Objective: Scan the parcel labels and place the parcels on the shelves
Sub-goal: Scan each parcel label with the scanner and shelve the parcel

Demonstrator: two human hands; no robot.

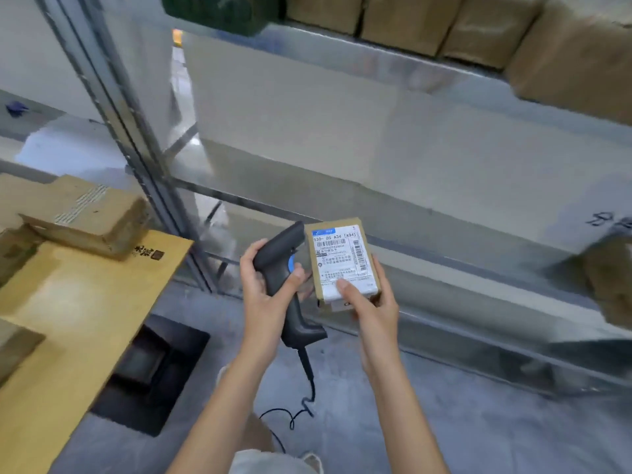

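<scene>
Grey concrete floor point(461, 422) runs under everything, with a metal shelving rack point(376, 46) filling the far side, its shiny steel upright point(113, 107) leaning across the left of the view. Upper shelf is packed edge to edge with brown cardboard boxes point(444, 25) plus a dark green wrapped bundle point(222, 12) at its left end. Shelf level below that looks wide open, just pale wall behind it, with one more brown box point(612, 282) poking in at the far right.

Left hand point(266, 285) is wrapped round the grip of a black pistol-shaped scanner point(284, 268), matte plastic, blue patch on the side, coiled cable point(301, 405) dangling to the floor. Right hand point(369, 302) grips a small flat cardboard parcel point(342, 265) from below, thumb pressed on its white printed label point(342, 258). Scanner's head sits just beside the parcel's top left corner, both held in front of the rack's lower rail.

Off to the left there's a yellowish cardboard sheet point(68, 319) with a long scuffed box point(89, 217) lying on it, and a dark square opening point(150, 374) at its edge.
</scene>
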